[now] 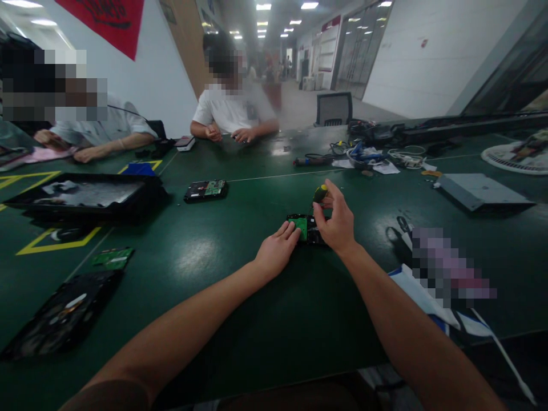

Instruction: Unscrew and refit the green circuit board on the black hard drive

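Note:
A small black hard drive (307,229) with a green circuit board lies on the dark green table (240,319) straight ahead of me. My left hand (277,251) rests on its left edge, fingers stretched flat over the green board. My right hand (336,220) is closed around a screwdriver with a yellow and black handle (319,193), held upright over the drive's right side. The screwdriver's tip is hidden behind my fingers.
Another hard drive (205,190) lies further back left. A black tray (85,197), a loose green board (113,258) and an opened drive (64,314) sit at left. Two people sit across the table. Cables and tools (368,154), a grey box (482,191) and scissors (402,225) are at right.

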{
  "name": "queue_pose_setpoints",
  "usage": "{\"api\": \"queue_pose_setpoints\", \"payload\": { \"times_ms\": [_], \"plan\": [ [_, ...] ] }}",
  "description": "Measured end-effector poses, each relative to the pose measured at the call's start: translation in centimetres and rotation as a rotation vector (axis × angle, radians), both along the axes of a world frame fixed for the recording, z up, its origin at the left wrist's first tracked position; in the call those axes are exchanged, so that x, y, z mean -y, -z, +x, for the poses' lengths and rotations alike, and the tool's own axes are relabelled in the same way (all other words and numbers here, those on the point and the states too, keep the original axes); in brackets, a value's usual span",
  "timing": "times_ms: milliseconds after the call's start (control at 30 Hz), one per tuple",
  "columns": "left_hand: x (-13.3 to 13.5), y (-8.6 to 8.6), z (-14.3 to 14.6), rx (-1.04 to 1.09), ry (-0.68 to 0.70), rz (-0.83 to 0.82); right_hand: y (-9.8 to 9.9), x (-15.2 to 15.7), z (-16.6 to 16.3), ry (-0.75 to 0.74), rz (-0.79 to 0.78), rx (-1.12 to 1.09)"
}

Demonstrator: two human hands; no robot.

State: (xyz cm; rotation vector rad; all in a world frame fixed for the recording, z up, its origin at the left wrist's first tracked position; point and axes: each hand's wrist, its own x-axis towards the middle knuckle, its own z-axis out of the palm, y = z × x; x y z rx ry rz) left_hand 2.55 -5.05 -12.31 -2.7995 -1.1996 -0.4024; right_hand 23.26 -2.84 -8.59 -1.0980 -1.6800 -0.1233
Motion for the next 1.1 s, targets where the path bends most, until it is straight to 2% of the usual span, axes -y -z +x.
{"api": "queue_pose_setpoints", "payload": {
  "times_ms": [1100],
  "plan": [
    [0.10,-0.20,-0.02,0.012,0.007,0.020,-0.28,0.24,-0.05,-0.028,-0.014,0.021]
  ]
}}
